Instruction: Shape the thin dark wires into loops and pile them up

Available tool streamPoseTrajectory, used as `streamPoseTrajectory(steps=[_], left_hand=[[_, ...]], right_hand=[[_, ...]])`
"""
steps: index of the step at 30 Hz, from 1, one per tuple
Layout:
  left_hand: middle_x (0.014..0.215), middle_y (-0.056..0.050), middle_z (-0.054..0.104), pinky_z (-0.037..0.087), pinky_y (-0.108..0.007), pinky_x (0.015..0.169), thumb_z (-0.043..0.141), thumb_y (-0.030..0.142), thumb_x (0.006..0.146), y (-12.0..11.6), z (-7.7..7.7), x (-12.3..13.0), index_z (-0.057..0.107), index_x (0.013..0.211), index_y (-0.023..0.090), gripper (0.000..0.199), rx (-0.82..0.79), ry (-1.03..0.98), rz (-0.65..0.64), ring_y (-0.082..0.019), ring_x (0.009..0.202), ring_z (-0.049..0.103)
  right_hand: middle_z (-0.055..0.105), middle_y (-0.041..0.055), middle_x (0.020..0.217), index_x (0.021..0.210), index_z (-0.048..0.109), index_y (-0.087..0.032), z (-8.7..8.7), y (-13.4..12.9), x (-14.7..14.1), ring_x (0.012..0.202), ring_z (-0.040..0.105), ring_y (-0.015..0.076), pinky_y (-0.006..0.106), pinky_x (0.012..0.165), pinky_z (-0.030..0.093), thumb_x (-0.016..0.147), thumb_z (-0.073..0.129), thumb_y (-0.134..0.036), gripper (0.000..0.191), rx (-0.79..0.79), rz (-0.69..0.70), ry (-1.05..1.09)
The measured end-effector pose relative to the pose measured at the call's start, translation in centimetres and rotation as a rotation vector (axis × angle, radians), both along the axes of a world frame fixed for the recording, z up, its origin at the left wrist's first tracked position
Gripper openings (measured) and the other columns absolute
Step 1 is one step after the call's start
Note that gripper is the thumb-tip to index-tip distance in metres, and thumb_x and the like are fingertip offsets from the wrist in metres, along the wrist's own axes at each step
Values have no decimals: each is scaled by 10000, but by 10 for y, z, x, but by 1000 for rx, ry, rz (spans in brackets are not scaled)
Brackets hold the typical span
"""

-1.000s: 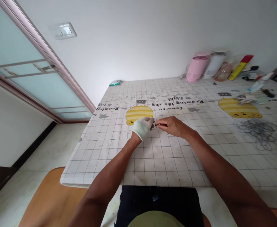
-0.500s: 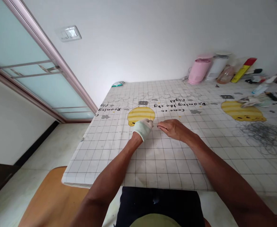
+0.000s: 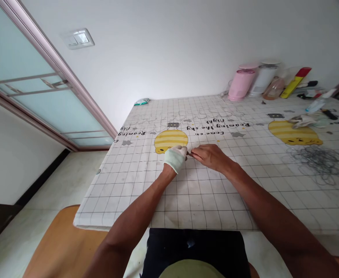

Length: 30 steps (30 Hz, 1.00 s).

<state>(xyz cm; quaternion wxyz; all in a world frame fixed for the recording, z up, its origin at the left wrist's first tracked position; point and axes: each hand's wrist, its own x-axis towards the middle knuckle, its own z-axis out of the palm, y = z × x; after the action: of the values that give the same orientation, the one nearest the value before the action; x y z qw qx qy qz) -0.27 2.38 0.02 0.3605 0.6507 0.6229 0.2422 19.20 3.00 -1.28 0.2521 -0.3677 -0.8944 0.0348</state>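
Observation:
My left hand, in a white glove, rests on the grid-patterned tablecloth just below a yellow striped cartoon print. Its fingers are pinched together. My bare right hand lies beside it, fingertips meeting the left hand's. Between the two hands sits a tiny dark metal piece, pinched from both sides; it is too small to identify.
A tangle of thin grey wire rings lies on the cloth at the right. Against the far wall stand a pink container, a white container, bottles and small tools. A wooden seat sits at lower left.
Both hands stay in the same spot. The fingertips parted slightly half a second ago and have closed together again around the small piece.

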Motion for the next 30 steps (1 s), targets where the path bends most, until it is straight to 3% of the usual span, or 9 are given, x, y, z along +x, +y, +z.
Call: streamPoseTrajectory(steps=[2,5,10,17,22,25,28,30], left_hand=[[868,-81,650,469,-286,746,664,133,887,-1,2,1,677,853,198,75,109,291,-125,-236,886,669],[925,-97,651,462,-316,778,636,147,919,-3,3,4,675,938,187,59,210,549,-237,-255,910,665],[976,-110,656,454,-310,775,594,192,967,-6,1,5,669,995,187,80,253,610,-210,-255,923,665],[913,-87,674,467,-258,741,640,181,940,-7,-4,6,648,877,198,66,158,167,-51,-203,868,671],[860,-91,718,506,-256,670,442,409,1048,-6,0,10,641,805,204,376,-26,-286,78,-156,682,669],[925,-98,748,508,-252,611,480,468,1020,-9,2,16,672,821,195,388,-97,-401,35,-151,661,677],[978,-87,762,506,-241,580,580,390,965,-12,-1,22,715,861,181,270,-183,-434,-70,-151,682,689],[972,-78,765,499,-232,565,607,311,938,-12,-6,25,735,912,169,193,-223,-467,-66,-135,660,672]], right_hand=[[588,49,657,745,640,-214,-2,1,-2,615,472,183,338,581,244,1073,458,-419,427,30,-10,-34],[589,54,662,736,629,-211,-5,1,-6,655,496,193,335,592,255,1080,445,-394,431,43,9,-32],[557,34,669,726,615,-212,-5,-1,-10,617,445,167,315,587,263,1073,416,-344,421,-29,-4,18],[514,33,643,719,602,-204,-4,-4,-13,603,397,166,324,589,245,1052,411,-290,394,-5,-46,11],[600,21,664,792,669,-222,-2,0,-5,600,461,162,323,595,261,1045,461,-332,346,-55,-81,66],[634,10,666,841,702,-233,-1,3,-1,594,506,162,318,597,297,1018,491,-309,286,-106,-139,154],[676,13,692,886,724,-237,-2,6,0,609,568,174,319,610,353,989,536,-314,227,-144,-224,282],[700,16,717,898,729,-237,-2,7,-1,626,608,183,318,613,392,977,565,-337,207,-187,-261,393]])
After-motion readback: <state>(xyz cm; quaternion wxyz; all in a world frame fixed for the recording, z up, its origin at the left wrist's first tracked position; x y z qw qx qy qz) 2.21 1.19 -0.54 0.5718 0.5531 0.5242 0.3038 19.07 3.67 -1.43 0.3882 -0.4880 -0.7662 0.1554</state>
